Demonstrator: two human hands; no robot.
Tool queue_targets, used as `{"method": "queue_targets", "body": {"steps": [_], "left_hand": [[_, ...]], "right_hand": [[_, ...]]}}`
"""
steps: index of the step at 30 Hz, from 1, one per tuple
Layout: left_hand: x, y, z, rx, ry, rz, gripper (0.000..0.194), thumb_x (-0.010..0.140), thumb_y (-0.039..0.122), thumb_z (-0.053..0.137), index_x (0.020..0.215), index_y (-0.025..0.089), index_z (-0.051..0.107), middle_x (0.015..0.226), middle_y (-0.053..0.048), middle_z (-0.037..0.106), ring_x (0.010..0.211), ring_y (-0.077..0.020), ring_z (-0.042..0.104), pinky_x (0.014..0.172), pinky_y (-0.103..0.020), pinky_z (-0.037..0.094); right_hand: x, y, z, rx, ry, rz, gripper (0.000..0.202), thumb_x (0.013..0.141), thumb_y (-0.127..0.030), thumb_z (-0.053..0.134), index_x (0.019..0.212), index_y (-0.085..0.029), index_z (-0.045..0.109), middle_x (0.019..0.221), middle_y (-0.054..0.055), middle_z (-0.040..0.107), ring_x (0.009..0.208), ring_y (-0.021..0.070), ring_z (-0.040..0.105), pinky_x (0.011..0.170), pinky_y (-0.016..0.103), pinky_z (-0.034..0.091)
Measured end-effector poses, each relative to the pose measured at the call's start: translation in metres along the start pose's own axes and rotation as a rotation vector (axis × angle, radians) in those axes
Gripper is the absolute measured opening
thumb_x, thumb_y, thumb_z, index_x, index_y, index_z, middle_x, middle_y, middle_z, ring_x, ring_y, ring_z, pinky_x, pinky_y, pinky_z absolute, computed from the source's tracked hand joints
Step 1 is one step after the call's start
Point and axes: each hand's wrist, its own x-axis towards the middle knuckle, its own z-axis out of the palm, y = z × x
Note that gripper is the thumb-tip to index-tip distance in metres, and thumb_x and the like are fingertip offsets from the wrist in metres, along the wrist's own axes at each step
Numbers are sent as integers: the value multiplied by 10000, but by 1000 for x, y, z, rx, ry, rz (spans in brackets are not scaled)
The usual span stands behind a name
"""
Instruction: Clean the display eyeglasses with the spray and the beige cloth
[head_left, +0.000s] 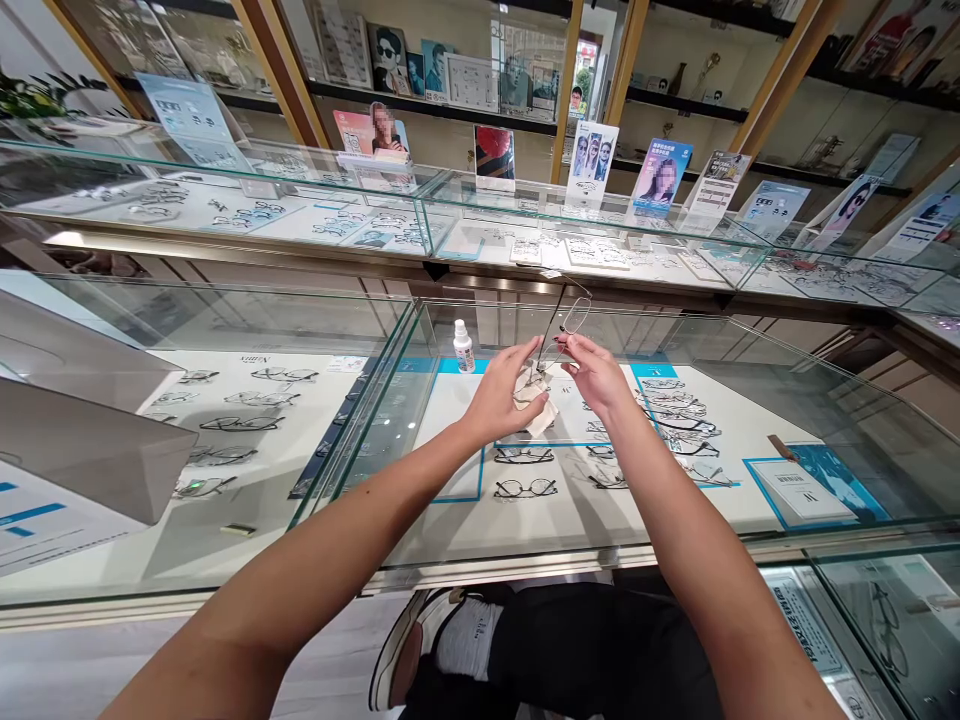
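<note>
Above the glass display case, my right hand (595,374) pinches a pair of thin-rimmed eyeglasses (577,316) between thumb and fingertips. The glasses are tilted, with one lens standing up above the fingers. My left hand (504,392) is closed on a beige cleaning cloth (541,412), its fingertips close to the other side of the glasses. How much of the frame the cloth covers is hidden by the fingers. A small white bottle (463,348) with a label stands upright to the left of the left hand.
Several eyeglasses (525,488) lie in rows inside the display case. At the left, a large white box (75,500) juts over the neighbouring case. A second glass counter (300,215) with upright advertising cards runs behind. Glass edges border the work area.
</note>
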Motion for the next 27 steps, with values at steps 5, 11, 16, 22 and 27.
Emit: {"method": "queue_targets", "body": {"steps": [5, 11, 16, 22, 27], "left_hand": [[0, 0, -1, 22, -15, 9, 859, 871, 312, 689, 1646, 265, 323, 1602, -104, 523, 1439, -322, 500, 1199, -526, 416], [0, 0, -3, 110, 39, 13, 688, 889, 242, 615, 1550, 230, 424, 1486, -120, 600, 1349, -308, 550, 1138, -504, 443], [-1, -1, -6, 206, 158, -60, 530, 926, 267, 576, 1448, 205, 511, 1391, -144, 630, 1310, -317, 570, 1126, -521, 443], [-1, -11, -11, 250, 269, -75, 451, 952, 244, 538, 1401, 203, 539, 1390, -145, 631, 1332, -301, 558, 1144, -515, 430], [5, -2, -28, 323, 333, -73, 403, 961, 190, 486, 1351, 170, 587, 1397, -162, 645, 1328, -303, 573, 1136, -532, 436]], "right_hand": [[-1, 0, 0, -22, -22, -16, 367, 666, -516, 905, 942, -286, 833, 1259, 48, 781, 1184, 247, 657, 851, 322, 512], [-3, -10, -1, -263, -7, -246, 267, 816, -505, 808, 936, -266, 821, 1098, 53, 808, 1110, 245, 684, 969, 377, 488], [-11, -18, 2, -622, 46, -538, 235, 950, -459, 671, 901, -258, 782, 1014, 58, 762, 1012, 234, 659, 903, 374, 468], [-11, -12, 3, -770, 13, -607, 225, 976, -439, 624, 884, -266, 733, 1025, 52, 773, 1049, 250, 654, 1008, 420, 447], [-19, -10, 7, -861, 7, -615, 235, 975, -443, 601, 897, -256, 720, 1172, 90, 782, 1172, 286, 636, 1081, 477, 433]]}}
